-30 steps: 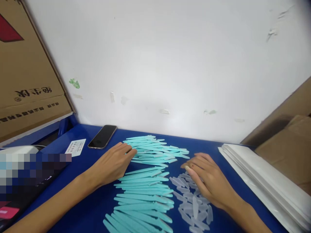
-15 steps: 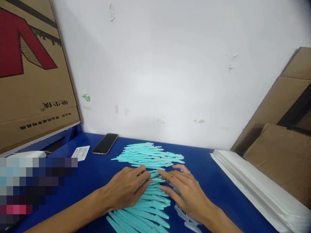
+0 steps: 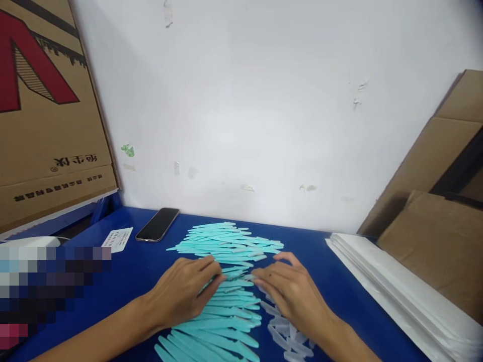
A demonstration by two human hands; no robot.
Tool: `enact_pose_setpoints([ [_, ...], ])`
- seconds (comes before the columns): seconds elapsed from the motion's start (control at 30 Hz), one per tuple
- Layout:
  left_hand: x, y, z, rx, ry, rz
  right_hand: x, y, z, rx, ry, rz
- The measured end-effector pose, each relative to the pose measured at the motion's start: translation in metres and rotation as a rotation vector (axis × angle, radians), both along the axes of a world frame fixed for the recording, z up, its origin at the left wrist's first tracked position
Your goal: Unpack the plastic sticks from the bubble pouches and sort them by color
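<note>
Slim teal eyebrow razors lie fanned in a long row between my hands. My left hand is closed in a pinch over the row's left side, thumb and forefinger on the end of one razor. Facing it from the right, my right hand pinches a small translucent cap at that razor's other end; the fingers partly hide the contact. Loose translucent caps are scattered beneath and beside my right wrist. Beyond my hands is a second heap of teal razors.
The blue table meets a white wall. A phone and a printed card lie at the back left. White folded sheets run along the right, beside cardboard. A large carton stands left.
My right fingers have closed from a spread pose into a pinch on a cap. My left hand has shifted slightly left. The view has turned a little to the right.
</note>
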State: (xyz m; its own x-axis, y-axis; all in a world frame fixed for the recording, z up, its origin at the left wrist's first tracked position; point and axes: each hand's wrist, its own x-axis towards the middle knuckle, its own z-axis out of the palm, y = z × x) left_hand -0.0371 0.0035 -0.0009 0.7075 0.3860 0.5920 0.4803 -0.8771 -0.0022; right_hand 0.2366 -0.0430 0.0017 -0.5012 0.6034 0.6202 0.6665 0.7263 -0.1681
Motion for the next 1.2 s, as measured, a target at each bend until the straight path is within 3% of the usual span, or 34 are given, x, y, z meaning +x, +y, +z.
enact_pose_setpoints([
  [0.1, -0.007, 0.014, -0.001, -0.112, -0.009, 0.039, 0.023, 0.013, 0.001, -0.085, -0.076, -0.104],
  [0.23, -0.013, 0.026, -0.007, -0.203, 0.081, 0.063, 0.043, 0.026, -0.003, -0.171, -0.187, -0.143],
  [0.57, -0.014, 0.032, -0.014, -0.299, 0.177, 0.057, 0.049, 0.030, -0.010, -0.285, -0.232, -0.192],
  [0.93, -0.012, 0.029, -0.011, -0.287, 0.166, 0.030, 0.040, 0.025, -0.006, -0.338, -0.174, -0.169],
  [1.2, -0.016, 0.036, -0.013, -0.158, 0.098, 0.116, 0.039, 0.023, -0.010, -0.257, -0.198, -0.198],
])
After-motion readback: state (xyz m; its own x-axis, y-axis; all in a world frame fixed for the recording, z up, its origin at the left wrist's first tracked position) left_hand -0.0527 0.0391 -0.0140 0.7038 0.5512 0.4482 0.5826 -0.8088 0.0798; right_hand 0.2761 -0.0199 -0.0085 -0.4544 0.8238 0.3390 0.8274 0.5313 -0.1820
